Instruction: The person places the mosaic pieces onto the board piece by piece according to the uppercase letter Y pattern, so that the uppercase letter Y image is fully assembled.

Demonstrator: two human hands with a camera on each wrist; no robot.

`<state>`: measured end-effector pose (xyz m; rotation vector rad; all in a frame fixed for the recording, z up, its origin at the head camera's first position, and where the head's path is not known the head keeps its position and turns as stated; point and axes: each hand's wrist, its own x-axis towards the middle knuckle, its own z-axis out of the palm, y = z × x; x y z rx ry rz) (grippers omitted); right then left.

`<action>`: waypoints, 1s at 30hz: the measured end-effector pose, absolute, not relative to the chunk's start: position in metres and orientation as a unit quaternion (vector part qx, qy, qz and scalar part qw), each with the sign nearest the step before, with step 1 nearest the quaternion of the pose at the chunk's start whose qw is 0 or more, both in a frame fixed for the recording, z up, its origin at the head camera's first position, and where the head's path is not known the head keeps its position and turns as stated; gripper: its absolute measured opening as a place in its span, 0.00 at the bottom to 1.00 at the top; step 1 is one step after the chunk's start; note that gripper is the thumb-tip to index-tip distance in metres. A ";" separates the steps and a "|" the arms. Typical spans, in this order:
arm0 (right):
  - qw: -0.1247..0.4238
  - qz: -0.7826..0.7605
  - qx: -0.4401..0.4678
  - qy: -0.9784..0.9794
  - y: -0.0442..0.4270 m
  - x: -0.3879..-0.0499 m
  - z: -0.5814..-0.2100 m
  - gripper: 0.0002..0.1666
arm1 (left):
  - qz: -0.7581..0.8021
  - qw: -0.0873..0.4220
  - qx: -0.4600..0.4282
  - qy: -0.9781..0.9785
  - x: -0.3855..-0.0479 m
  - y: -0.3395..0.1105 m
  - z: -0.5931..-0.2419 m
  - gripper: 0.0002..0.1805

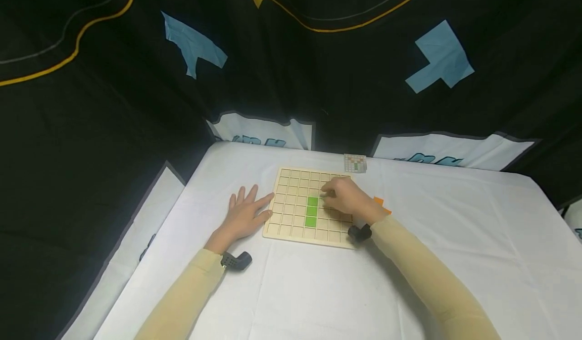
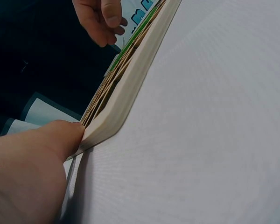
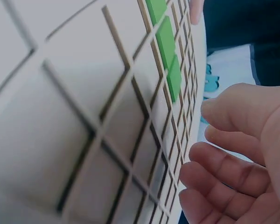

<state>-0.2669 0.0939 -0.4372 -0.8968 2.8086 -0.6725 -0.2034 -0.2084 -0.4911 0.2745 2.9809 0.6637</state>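
A light wooden grid board lies on the white cloth. Three green square tiles form a column in its cells, standing out against the pale wood. My left hand is spread flat at the board's left side, thumb and forefinger touching the edge; the left wrist view shows the thumb against the corner. Over the board, just right of the green tiles, hovers my right hand. In the right wrist view its fingers are loosely bent, and nothing shows between them and the thumb.
Behind the board's far right corner lies a small printed card with a coloured grid. Orange pieces show partly from behind the right forearm. A black curtain stands beyond the table's far edge.
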 end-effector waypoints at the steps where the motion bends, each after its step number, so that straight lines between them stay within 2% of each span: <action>1: 0.060 -0.225 -0.292 0.927 0.097 -0.266 -0.436 0.19 | 0.216 0.038 0.089 0.972 -0.204 -0.208 -0.491 0.31; 10: 0.045 -0.218 -0.253 0.942 0.134 -0.268 -0.425 0.19 | 0.212 0.038 0.092 0.972 -0.206 -0.208 -0.491 0.31; 22: 0.083 -0.198 -0.170 0.962 0.177 -0.265 -0.425 0.23 | 0.215 0.031 0.096 0.971 -0.205 -0.209 -0.489 0.31; 30: 0.078 -0.196 -0.156 0.965 0.197 -0.261 -0.427 0.23 | 0.208 0.040 0.092 0.973 -0.205 -0.208 -0.491 0.31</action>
